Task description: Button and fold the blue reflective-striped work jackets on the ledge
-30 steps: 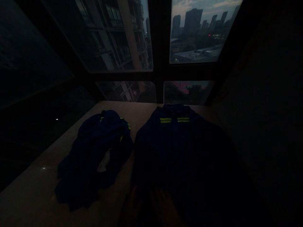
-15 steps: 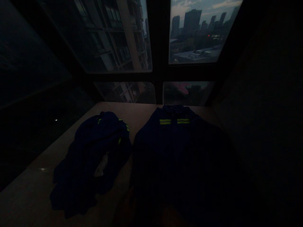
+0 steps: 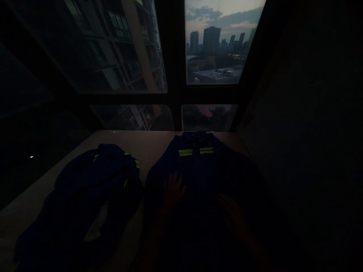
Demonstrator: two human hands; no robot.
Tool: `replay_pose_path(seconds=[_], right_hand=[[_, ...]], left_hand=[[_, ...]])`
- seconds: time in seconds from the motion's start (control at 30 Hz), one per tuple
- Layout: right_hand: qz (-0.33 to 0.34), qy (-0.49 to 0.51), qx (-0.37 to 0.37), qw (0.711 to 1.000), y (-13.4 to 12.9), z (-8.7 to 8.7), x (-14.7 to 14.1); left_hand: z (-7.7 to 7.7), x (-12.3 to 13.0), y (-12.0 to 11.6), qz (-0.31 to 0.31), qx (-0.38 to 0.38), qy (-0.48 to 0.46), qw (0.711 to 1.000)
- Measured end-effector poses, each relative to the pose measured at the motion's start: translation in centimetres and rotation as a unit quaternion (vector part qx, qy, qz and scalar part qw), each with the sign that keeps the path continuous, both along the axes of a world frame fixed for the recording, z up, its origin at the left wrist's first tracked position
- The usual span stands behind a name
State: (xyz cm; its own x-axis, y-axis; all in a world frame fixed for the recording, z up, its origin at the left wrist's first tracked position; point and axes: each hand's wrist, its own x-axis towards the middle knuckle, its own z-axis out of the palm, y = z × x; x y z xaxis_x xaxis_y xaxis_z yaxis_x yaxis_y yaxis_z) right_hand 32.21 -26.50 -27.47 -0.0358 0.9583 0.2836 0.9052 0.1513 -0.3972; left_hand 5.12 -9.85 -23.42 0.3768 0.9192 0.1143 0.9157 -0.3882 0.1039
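Note:
A dark blue jacket with two yellow-green striped patches on its chest lies spread out, its collar toward the window. Over its left part is my left hand, fingers spread and holding nothing. My right hand is farther right and lower over the same jacket, its fingers stretched out; it is very dim. Both hands are on or just above the cloth; the darkness hides which. The jacket's lower part fades into black.
A crumpled dark blue garment with yellow-green strips and a whitish patch lies on the left of the pale surface. Dark-framed windows stand behind, with buildings outside. A dark wall rises on the right.
Both hands have moved forward from the bottom edge onto the jacket area. The camera view has shifted, so the garments and window appear farther left and slightly lower.

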Motion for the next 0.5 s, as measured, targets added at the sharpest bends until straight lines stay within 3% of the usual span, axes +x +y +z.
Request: replay_pose_path(seconds=[0.1,0.23,0.33,0.5], right_hand=[[-0.054,-0.04,-0.037,0.997,-1.6,-2.2,3.9],[-0.058,-0.088,-0.051,0.993,-4.0,-4.4,4.3],[-0.075,-0.104,-0.035,0.991,-4.1,-4.4,2.7],[-0.101,-0.108,-0.025,0.989,-0.8,-2.9,0.8]], left_hand=[[-1.6,1.2,-1.1,-0.028,-0.011,-0.002,1.0],[-2.4,0.9,-1.5,-0.034,-0.008,-0.006,0.999],[-2.2,0.6,-0.5,-0.035,-0.015,-0.007,0.999],[-1.2,0.5,2.4,-0.045,-0.006,0.001,0.999]])
